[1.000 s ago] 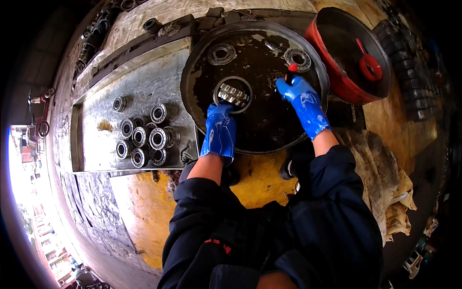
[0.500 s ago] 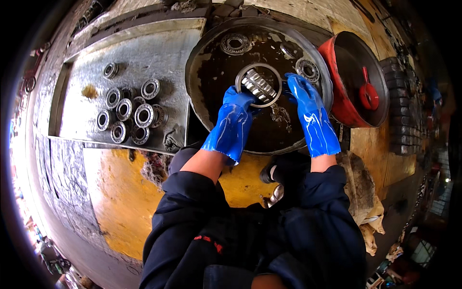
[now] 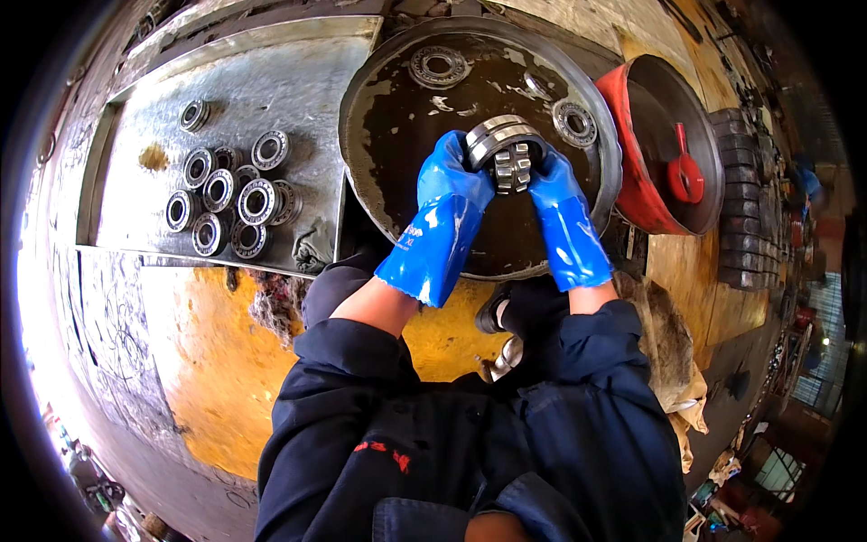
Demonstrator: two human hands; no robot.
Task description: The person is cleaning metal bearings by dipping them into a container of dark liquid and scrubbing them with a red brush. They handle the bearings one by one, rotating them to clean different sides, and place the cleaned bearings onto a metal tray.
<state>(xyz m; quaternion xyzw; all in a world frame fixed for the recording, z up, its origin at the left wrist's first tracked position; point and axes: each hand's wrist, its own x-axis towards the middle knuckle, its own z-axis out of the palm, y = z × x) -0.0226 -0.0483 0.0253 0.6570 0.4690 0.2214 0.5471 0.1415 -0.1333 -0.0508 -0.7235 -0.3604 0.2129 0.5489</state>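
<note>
Between my two blue-gloved hands is a roller bearing (image 3: 508, 144), tilted so its shiny outer ring arches over the exposed rollers. My left hand (image 3: 452, 173) grips the ring's left side, and my right hand (image 3: 553, 176) closes on its right side; some fingertips are hidden behind the metal. Both hands are above a large round metal basin (image 3: 354, 172) holding dark liquid. Inside the basin, one bearing (image 3: 439, 67) lies near the far edge and another bearing (image 3: 574, 124) near the right wall. A partly sunken ring (image 3: 539, 86) shows at the far right.
Left of the basin, a metal tray (image 3: 271, 81) carries a cluster of bearings (image 3: 219, 191), a lone bearing (image 3: 194, 115) and a grey rag (image 3: 312, 246). On the right stand a red pan (image 3: 635, 185) with a red scoop (image 3: 688, 179) in it, and a stack of dark blocks (image 3: 742, 203).
The bearing has turned from facing me to a tilted position, showing its outer side. My right hand has moved in from beside the ring and now grips it.
</note>
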